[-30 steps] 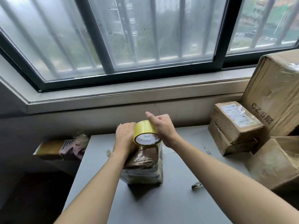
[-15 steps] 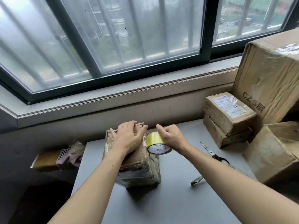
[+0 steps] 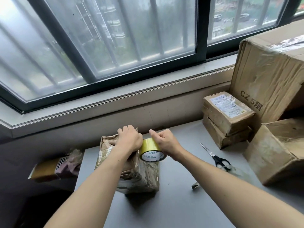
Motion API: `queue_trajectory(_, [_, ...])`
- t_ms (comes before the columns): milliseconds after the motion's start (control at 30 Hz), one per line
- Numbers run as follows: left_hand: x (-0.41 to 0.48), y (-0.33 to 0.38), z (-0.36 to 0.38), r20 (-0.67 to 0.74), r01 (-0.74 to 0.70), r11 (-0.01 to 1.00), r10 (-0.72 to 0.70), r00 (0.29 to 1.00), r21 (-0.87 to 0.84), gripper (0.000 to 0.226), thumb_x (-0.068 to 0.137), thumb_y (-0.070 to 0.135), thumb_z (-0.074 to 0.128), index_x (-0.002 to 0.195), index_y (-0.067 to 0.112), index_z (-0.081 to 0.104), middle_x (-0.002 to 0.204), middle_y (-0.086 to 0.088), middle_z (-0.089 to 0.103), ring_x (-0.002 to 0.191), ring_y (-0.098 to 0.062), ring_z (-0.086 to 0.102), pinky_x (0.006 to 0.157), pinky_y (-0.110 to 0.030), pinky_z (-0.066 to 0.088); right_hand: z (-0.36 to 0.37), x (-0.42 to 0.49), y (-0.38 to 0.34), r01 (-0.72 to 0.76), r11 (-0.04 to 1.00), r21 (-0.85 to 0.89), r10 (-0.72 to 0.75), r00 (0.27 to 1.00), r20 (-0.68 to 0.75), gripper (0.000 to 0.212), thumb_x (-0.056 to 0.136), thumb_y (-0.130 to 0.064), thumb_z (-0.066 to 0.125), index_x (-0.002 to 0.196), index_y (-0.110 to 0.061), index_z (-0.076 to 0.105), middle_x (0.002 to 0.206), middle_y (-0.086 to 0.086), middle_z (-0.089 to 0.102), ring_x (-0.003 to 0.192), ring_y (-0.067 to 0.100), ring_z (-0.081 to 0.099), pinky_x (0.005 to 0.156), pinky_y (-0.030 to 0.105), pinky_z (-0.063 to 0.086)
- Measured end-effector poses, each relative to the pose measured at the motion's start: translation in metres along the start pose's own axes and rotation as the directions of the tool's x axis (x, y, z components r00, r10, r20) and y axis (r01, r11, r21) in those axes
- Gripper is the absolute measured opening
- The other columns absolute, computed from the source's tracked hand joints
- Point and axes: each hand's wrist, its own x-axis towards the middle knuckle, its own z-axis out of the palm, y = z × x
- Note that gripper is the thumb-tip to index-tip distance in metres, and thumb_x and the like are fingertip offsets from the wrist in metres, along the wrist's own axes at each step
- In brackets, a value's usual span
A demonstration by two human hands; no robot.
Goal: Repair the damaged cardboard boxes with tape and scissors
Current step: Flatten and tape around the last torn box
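Here my left hand (image 3: 130,140) presses flat, seemingly, on the crumpled cardboard box (image 3: 131,171) while my right hand (image 3: 166,142) grips the yellow tape roll (image 3: 152,153)

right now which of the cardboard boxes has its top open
The box at the near right, beside the scissors: its top flaps gape open. The others are all closed.
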Motion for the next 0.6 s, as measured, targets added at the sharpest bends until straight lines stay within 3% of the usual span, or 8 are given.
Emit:
queue_trajectory(67, [0.004, -0.006, -0.006, 0.007, -0.013, 1.000, 0.013, 1.000, -0.024, 0.064, 0.089, 0.042, 0.017, 0.128, 0.008, 0.054, 0.129, -0.016, 0.046, 0.123, -0.035, 0.038, 0.108, -0.049, 0.031, 0.002, 0.000, -0.010, 0.003, 0.998, 0.056, -0.004, 1.000, 0.003, 0.064, 0.100, -0.031, 0.057, 0.048, -0.023, 0.021, 0.052, -0.001, 0.016, 0.047, 0.013, 0.014, 0.047, 0.030, 0.013])
queue_trajectory(167, [-0.013, -0.001, -0.034, -0.042, -0.065, 0.982, 0.058, 0.997, -0.175, 0.041, 0.102, 0.022, 0.029, 0.129, -0.001, 0.050, 0.134, -0.020, 0.048, 0.127, -0.037, 0.039, 0.105, -0.038, 0.028, 0.003, 0.004, -0.032, 0.017, 0.991, 0.132, -0.017, 1.000, -0.003, 0.065, 0.099, -0.031, 0.060, 0.046, -0.024, 0.024, 0.051, -0.003, 0.017, 0.045, 0.012, 0.015, 0.043, 0.027, 0.013])
queue_trajectory(267, [-0.025, -0.016, -0.045, -0.002, -0.111, 0.889, 0.122, 0.992, -0.444, 0.027, 0.102, 0.015, 0.036, 0.100, 0.008, 0.062, 0.112, -0.009, 0.056, 0.116, -0.030, 0.044, 0.099, -0.035, 0.033, 0.006, 0.007, -0.053, 0.072, 0.991, 0.109, -0.079, 0.995, 0.067, 0.063, 0.099, -0.032, 0.060, 0.046, -0.022, 0.028, 0.052, -0.002, 0.020, 0.044, 0.013, 0.017, 0.041, 0.025, 0.015])
queue_trajectory(333, [-0.022, -0.035, -0.036, 0.038, -0.100, 0.817, 0.148, 0.988, -0.568, 0.024, 0.096, 0.030, 0.041, 0.080, 0.018, 0.055, 0.101, -0.012, 0.059, 0.111, -0.033, 0.050, 0.097, -0.040, 0.040, 0.014, 0.005, -0.060, 0.100, 0.992, 0.079, -0.110, 0.985, 0.136, 0.061, 0.099, -0.034, 0.060, 0.048, -0.018, 0.033, 0.053, -0.001, 0.022, 0.046, 0.013, 0.018, 0.044, 0.027, 0.014])
queue_trajectory(400, [-0.017, -0.053, -0.025, 0.032, -0.085, 0.758, 0.138, 0.990, -0.647, 0.031, 0.082, 0.047, 0.044, 0.086, 0.017, 0.053, 0.105, -0.015, 0.057, 0.111, -0.035, 0.053, 0.098, -0.047, 0.044, 0.026, 0.000, -0.062, 0.089, 0.992, 0.088, -0.102, 0.982, 0.161, 0.059, 0.099, -0.036, 0.062, 0.048, -0.016, 0.037, 0.053, -0.001, 0.024, 0.047, 0.013, 0.019, 0.047, 0.030, 0.014])
queue_trajectory(467, [-0.013, -0.068, -0.017, 0.037, -0.049, 0.678, 0.112, 0.993, -0.733, 0.041, 0.078, 0.048, 0.048, 0.099, 0.013, 0.055, 0.107, -0.008, 0.057, 0.108, -0.026, 0.056, 0.098, -0.047, 0.045, 0.041, -0.005, -0.062, 0.061, 0.989, 0.133, -0.080, 0.987, 0.137, 0.061, 0.097, -0.037, 0.064, 0.045, -0.020, 0.036, 0.051, -0.003, 0.025, 0.046, 0.012, 0.020, 0.046, 0.029, 0.014])
queue_trajectory(533, [-0.014, -0.083, -0.014, 0.030, -0.043, 0.604, 0.111, 0.993, -0.796, 0.041, 0.079, 0.048, 0.053, 0.099, 0.013, 0.057, 0.102, -0.003, 0.060, 0.097, -0.021, 0.060, 0.089, -0.042, 0.050, 0.056, -0.008, -0.060, 0.056, 0.984, 0.167, -0.077, 0.990, 0.121, 0.062, 0.096, -0.039, 0.064, 0.044, -0.023, 0.035, 0.051, -0.005, 0.024, 0.048, 0.011, 0.019, 0.046, 0.028, 0.013])
queue_trajectory(600, [-0.022, -0.092, -0.012, 0.042, -0.061, 0.576, 0.165, 0.985, -0.815, 0.030, 0.087, 0.045, 0.058, 0.083, 0.016, 0.057, 0.086, 0.003, 0.062, 0.075, -0.011, 0.059, 0.071, -0.034, 0.048, 0.068, -0.011, -0.054, 0.037, 0.981, 0.191, -0.061, 0.990, 0.124, 0.060, 0.096, -0.041, 0.064, 0.047, -0.020, 0.037, 0.053, -0.003, 0.024, 0.050, 0.012, 0.019, 0.048, 0.031, 0.012])
